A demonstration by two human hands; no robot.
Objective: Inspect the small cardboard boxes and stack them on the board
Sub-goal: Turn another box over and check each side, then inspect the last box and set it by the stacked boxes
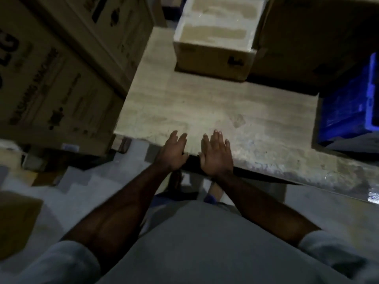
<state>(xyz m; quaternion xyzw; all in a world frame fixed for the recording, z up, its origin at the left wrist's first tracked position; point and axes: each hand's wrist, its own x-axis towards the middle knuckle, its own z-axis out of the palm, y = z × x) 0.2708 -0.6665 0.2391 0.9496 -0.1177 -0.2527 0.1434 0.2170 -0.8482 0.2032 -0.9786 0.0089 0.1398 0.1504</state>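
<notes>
Left hand [172, 152] and right hand [216, 155] were side by side at the near edge of the board [205, 107], fingers straight and spread, holding nothing. One cardboard box [215, 37] sat at the board's far end, well apart from them: brown, closed, its top covered with pale tape. Two big printed cartons [51, 78] stood at the left, one blue crate [348, 103] at the right.

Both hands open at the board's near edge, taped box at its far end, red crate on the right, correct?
The crate is blue, not red, as the head view shows. The rest holds: left hand and right hand open at the near edge of the board, taped box at its far end.
</notes>
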